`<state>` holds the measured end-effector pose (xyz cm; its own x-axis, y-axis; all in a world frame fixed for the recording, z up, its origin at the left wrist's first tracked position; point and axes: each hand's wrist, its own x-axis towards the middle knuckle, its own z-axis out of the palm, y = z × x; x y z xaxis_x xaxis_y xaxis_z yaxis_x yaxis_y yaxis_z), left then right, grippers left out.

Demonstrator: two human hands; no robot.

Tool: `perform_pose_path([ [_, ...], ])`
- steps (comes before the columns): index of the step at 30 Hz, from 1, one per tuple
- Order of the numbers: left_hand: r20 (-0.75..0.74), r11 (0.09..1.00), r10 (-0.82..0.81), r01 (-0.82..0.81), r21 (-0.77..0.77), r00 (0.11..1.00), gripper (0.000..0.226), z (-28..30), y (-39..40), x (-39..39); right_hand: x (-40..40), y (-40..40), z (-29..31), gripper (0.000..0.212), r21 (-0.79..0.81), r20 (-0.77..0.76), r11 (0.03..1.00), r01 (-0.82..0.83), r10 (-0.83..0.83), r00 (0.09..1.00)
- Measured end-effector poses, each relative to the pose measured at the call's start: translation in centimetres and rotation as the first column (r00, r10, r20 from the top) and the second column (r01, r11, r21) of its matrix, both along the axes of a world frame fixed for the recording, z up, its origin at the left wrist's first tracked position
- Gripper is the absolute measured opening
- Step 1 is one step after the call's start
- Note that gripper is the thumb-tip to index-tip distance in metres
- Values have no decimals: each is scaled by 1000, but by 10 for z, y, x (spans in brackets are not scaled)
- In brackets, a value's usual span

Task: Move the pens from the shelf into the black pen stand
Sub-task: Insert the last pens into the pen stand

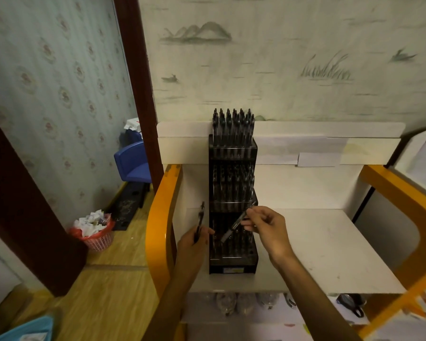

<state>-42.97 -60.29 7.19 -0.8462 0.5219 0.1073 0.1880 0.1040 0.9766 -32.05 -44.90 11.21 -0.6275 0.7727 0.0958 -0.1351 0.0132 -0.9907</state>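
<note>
Head: white shelf [317,242]; wallpapered wall [280,70]

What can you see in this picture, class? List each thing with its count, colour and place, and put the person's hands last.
Stand: one, black, tiered, upright on the shelf against the wall.
Stored pens: a full row, too tightly packed to count, dark, in the stand's top tier.
Shelf: one, white with orange side rails, centre.
Basket: one, pink, full of crumpled paper, on the floor at left.
Chair: one, blue, beyond the doorway.
Left pen: one, dark, nearly upright, left of the stand.
Right pen: one, dark, slanted over the stand's lowest tier.
Left hand: grips the left pen.
Right hand: pinches the right pen.
</note>
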Motion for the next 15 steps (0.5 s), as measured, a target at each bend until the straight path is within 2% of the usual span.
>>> perform_pose_path([
  [3, -24, 1000, -1, 0, -20, 1000, 26, -1, -5, -8, 3, 9, -8, 8, 196, 93, 979, 47, -66, 993],
  [6, -20, 999, -11, 10, -40, 1000, 23, 0, -6, -11, 4, 10, -16, 3, 395, 190, 917, 47, -132, 973],
  [11, -9, 999, -34, 34, -26, 999, 21, -1, -5, -11, 2, 4, -27, 6, 565, 285, 825, -22, -170, 943],
  [15, -17, 1000, -27, 27, -16, 999, 24, 2, -5, -10, 1, 2, -34, 12, 609, 320, 791, -66, -169, 932],
])
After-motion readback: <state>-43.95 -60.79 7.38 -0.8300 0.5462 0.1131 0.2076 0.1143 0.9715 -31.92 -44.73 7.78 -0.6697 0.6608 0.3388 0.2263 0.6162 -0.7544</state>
